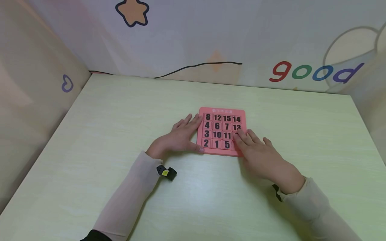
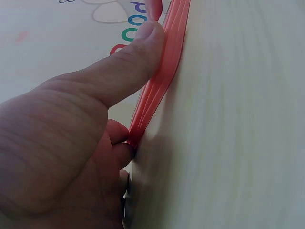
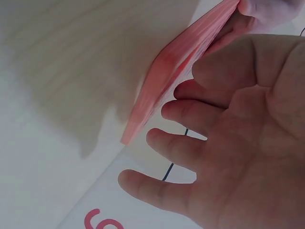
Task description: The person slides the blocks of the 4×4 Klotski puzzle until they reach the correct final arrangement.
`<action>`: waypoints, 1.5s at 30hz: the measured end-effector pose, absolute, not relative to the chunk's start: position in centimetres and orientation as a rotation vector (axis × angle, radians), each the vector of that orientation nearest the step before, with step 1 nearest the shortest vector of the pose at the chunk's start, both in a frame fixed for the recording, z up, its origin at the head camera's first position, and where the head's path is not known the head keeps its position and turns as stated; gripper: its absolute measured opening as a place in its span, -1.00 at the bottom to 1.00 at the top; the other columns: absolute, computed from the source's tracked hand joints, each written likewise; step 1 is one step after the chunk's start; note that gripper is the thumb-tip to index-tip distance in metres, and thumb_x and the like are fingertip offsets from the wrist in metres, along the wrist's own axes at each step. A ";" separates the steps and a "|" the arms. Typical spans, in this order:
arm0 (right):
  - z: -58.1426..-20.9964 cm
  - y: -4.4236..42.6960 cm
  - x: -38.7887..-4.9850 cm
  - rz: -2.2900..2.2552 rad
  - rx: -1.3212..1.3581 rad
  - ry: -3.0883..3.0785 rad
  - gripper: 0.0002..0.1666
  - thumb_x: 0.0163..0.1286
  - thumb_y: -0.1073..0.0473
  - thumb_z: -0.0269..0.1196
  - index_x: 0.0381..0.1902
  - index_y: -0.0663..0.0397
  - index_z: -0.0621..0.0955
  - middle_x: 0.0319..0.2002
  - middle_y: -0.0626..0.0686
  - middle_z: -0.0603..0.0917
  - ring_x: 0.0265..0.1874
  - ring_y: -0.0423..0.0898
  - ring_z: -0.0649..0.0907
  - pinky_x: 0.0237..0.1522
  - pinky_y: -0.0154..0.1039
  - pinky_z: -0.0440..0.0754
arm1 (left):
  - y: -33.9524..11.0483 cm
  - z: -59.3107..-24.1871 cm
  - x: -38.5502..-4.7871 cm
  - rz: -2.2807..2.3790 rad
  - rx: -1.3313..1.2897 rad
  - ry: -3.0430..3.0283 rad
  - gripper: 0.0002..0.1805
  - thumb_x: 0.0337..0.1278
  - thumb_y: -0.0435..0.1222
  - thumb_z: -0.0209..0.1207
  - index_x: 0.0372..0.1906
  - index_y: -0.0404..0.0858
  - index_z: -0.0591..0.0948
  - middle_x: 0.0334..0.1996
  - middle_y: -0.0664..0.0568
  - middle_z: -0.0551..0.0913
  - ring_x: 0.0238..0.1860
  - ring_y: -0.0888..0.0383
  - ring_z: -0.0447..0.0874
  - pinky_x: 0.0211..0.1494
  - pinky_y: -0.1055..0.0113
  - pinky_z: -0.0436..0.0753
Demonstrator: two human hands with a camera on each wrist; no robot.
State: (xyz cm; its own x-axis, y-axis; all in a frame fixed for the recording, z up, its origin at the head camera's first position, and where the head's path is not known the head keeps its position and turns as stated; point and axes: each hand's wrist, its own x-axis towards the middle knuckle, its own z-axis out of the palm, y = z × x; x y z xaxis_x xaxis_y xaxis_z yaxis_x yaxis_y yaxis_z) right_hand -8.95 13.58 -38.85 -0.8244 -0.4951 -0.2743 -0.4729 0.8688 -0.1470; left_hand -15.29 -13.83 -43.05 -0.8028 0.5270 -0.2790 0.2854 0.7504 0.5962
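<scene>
A flat pink number sliding puzzle (image 1: 221, 153) lies on the table, its black-numbered tiles in a grid under a line of white characters. My left hand (image 1: 179, 138) holds its left side, fingers along the left edge and thumb at the near left corner. In the left wrist view, the thumb (image 2: 138, 50) lies against the puzzle's near edge. Across the right side reaches my right hand (image 1: 262, 157), with extended fingertips touching tiles below the 13. Those fingers hide the lower part of the right column. The right wrist view shows the right palm (image 3: 252, 129) and spread fingers.
The pale wooden table (image 1: 120, 110) surrounds the puzzle. Printed fabric walls rise at its back and sides; the back one bears colourful "good" lettering (image 1: 316, 72) and a star (image 1: 132, 12). A dark strap with a small device (image 1: 167, 172) sits on the left wrist.
</scene>
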 end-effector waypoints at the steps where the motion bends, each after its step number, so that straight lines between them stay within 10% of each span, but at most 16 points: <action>1: -38.9 13.7 -9.1 -0.103 -0.717 2.736 -0.21 0.46 0.19 0.22 0.55 0.24 0.22 0.55 0.25 0.12 0.52 0.34 0.05 0.30 0.51 0.12 | -13.8 -43.1 -15.3 0.754 0.619 2.515 0.29 0.08 0.14 0.40 0.64 -0.11 -0.23 0.62 0.12 -0.33 0.56 0.17 -0.63 0.51 0.23 -0.49; 23: -38.3 13.8 -7.0 -0.111 -0.788 2.718 -0.25 0.44 0.27 0.16 0.54 0.25 0.26 0.54 0.24 0.17 0.48 0.38 0.15 0.27 0.48 0.22 | -14.2 -42.7 -15.9 0.751 0.616 2.530 0.29 0.07 0.14 0.41 0.65 -0.12 -0.22 0.62 0.11 -0.31 0.56 0.16 -0.62 0.53 0.19 -0.46; 45: -38.9 14.0 -12.0 -0.251 -0.673 2.670 -0.22 0.50 0.16 0.16 0.58 0.20 0.18 0.57 0.24 0.05 0.46 0.49 0.09 0.21 0.52 0.26 | -13.6 -43.3 -15.1 0.731 0.622 2.554 0.34 0.03 0.22 0.38 0.64 -0.08 -0.28 0.61 0.12 -0.40 0.55 0.16 -0.64 0.52 0.16 -0.47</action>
State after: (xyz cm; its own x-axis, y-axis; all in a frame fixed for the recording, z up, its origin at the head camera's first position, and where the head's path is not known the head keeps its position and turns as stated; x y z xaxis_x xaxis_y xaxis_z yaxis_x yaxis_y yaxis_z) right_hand -12.03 13.98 -38.85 -0.8154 -0.4872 -0.3126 -0.4203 0.8696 -0.2589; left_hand -15.08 -13.56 -43.26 -0.8162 0.5165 -0.2591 0.3010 0.7628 0.5722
